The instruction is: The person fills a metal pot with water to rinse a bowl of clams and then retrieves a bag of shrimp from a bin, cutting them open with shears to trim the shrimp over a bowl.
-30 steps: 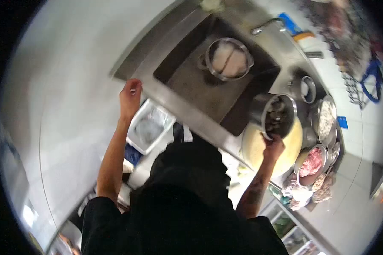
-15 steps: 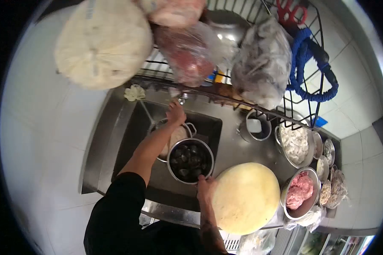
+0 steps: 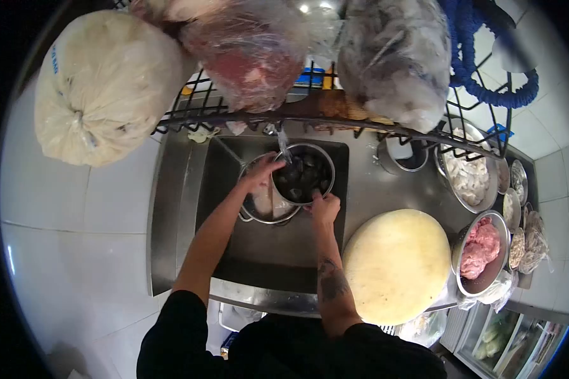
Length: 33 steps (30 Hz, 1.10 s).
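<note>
A steel bowl (image 3: 330, 165) of dark shellfish (image 3: 302, 175), which look like clams or mussels, is held tilted over the sink. My left hand (image 3: 262, 173) grips its left rim, fingers reaching over the edge. At the lower right rim, my right hand (image 3: 324, 207) is closed on the bowl. Water (image 3: 283, 146) runs from the faucet (image 3: 270, 129) into the bowl. Partly hidden beneath stands a two-handled pot (image 3: 278, 221) with something pale (image 3: 269, 203) in it.
The steel sink (image 3: 234, 246) surrounds the pot. A round cutting board (image 3: 395, 265) lies to its right, near a bowl of minced meat (image 3: 480, 246) and a bowl of white pieces (image 3: 469, 174). Overhead, a black wire rack (image 3: 215, 119) carries bagged food (image 3: 107, 85).
The bowl of shellfish has moved up under the faucet, where water now runs. My left hand has left the faucet for the bowl's rim. The view has shifted.
</note>
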### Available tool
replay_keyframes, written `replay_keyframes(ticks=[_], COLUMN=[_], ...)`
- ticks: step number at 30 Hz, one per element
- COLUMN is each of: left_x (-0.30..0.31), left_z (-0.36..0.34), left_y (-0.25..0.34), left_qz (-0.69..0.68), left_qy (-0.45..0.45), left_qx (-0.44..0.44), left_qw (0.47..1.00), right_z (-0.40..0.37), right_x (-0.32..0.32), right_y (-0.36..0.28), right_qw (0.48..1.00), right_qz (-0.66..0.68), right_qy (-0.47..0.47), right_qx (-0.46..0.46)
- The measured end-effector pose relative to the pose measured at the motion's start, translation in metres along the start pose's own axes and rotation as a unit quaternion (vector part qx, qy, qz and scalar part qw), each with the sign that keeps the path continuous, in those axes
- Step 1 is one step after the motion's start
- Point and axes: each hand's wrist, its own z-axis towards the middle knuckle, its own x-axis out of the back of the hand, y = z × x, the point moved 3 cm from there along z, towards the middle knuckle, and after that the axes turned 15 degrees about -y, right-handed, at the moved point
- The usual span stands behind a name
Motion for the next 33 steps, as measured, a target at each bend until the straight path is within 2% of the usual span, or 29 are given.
replay_keyframes(ticks=[1,2,3,5,7,8,9,10,12,13,14,15,16,17,18,19,20,21,22,23,24,25,26,27,28,29,30,31,33], left_x=[-0.008,-0.016,-0.014,-0.012,-0.016,-0.024,-0.03,-0.035,-0.049,-0.051,-0.034,-0.033,-0.033,-0.038,-0.062,-0.064,-0.064,-0.061,-0.053,-0.056,-0.06,-0.063,-0.083,-0.078,-0.07,-0.066,-0.058,-0.064,-0.076], left_z=[-0.018,-0.032,-0.033,-0.028,-0.031,-0.039,-0.044,-0.027,-0.056,-0.067,-0.046,-0.033,-0.02,-0.008,-0.032,-0.042,-0.05,-0.059,-0.063,-0.056,-0.046,-0.037,-0.044,-0.048,-0.048,-0.047,-0.041,-0.04,-0.03], left_y=[-0.001,-0.002,-0.014,-0.04,-0.037,-0.022,-0.014,-0.047,0.002,0.02,-0.027,-0.057,-0.077,-0.079,-0.03,-0.011,-0.002,0.004,0.017,0.006,-0.006,-0.014,0.005,0.0,-0.009,-0.016,-0.02,-0.027,-0.025], left_qz=[-0.163,-0.322,-0.322,-0.423,-0.425,-0.432,-0.437,-0.39,-0.414,-0.439,-0.5,-0.502,-0.532,-0.559,-0.509,-0.513,-0.507,-0.497,-0.538,-0.54,-0.57,-0.595,-0.513,-0.512,-0.503,-0.484,-0.54,-0.538,-0.57], left_qy=[-0.039,-0.077,-0.076,-0.067,-0.055,0.007,0.068,0.157,0.141,0.127,0.042,0.048,0.099,0.146,0.193,0.187,0.162,0.137,0.089,0.089,0.093,0.097,0.277,0.276,0.15,0.022,-0.002,-0.004,0.159], left_qx=[0.074,0.143,0.141,0.085,0.088,0.055,0.021,0.005,0.034,0.065,0.063,0.065,0.036,0.004,0.043,0.039,0.079,0.121,0.099,0.108,0.065,0.014,0.082,0.078,0.065,0.054,0.048,0.059,0.009], left_qw=[0.983,0.933,0.933,0.9,0.899,0.9,0.897,0.907,0.899,0.887,0.863,0.861,0.84,0.816,0.838,0.837,0.843,0.848,0.832,0.83,0.814,0.798,0.808,0.809,0.849,0.873,0.84,0.841,0.806], right_z=[0.004,0.011,0.016,0.03,0.041,0.045,0.042,0.042,0.039,0.045,0.05,0.051,0.05,0.05,0.053,0.057,0.074,0.07,0.058,0.047,0.045,0.039,0.044,0.052,0.053,0.054,0.047,0.035,0.01], right_x=[-0.004,-0.007,-0.009,-0.001,-0.001,-0.004,-0.01,-0.02,-0.053,-0.058,-0.063,-0.069,-0.078,-0.085,-0.09,-0.095,-0.096,-0.086,-0.072,-0.059,-0.046,-0.032,-0.018,-0.008,-0.005,-0.002,0.0,0.006,0.004], right_y=[0.002,0.008,0.006,-0.005,-0.026,-0.049,-0.075,-0.09,-0.115,-0.12,-0.124,-0.124,-0.125,-0.125,-0.122,-0.119,-0.097,-0.103,-0.115,-0.116,-0.111,-0.107,-0.091,-0.07,-0.057,-0.04,-0.029,-0.022,-0.033], right_qw=[1.0,0.998,0.994,0.993,0.99,0.959,0.888,0.888,0.868,0.868,0.862,0.856,0.844,0.842,0.874,0.888,0.922,0.923,0.93,0.936,0.947,0.949,0.942,0.931,0.931,0.966,0.99,0.991,0.982], right_qz=[0.0,-0.01,-0.02,-0.055,-0.091,-0.213,-0.326,-0.324,-0.415,-0.414,-0.43,-0.448,-0.445,-0.447,-0.358,-0.266,-0.179,-0.183,-0.177,-0.171,-0.129,-0.15,-0.199,-0.248,-0.247,-0.174,-0.096,-0.093,0.104], right_qy=[-0.007,-0.059,-0.108,-0.104,-0.101,-0.044,0.015,0.017,-0.112,-0.114,-0.111,-0.111,-0.1,-0.101,-0.198,-0.289,-0.249,-0.244,-0.201,-0.162,-0.136,-0.068,-0.026,0.017,0.018,0.004,-0.008,-0.003,-0.138], right_qx=[0.0,0.007,0.015,0.024,0.032,0.182,0.325,0.327,0.249,0.251,0.244,0.235,0.283,0.286,0.264,0.237,0.236,0.235,0.251,0.261,0.261,0.27,0.268,0.267,0.269,0.189,0.102,0.092,-0.081])
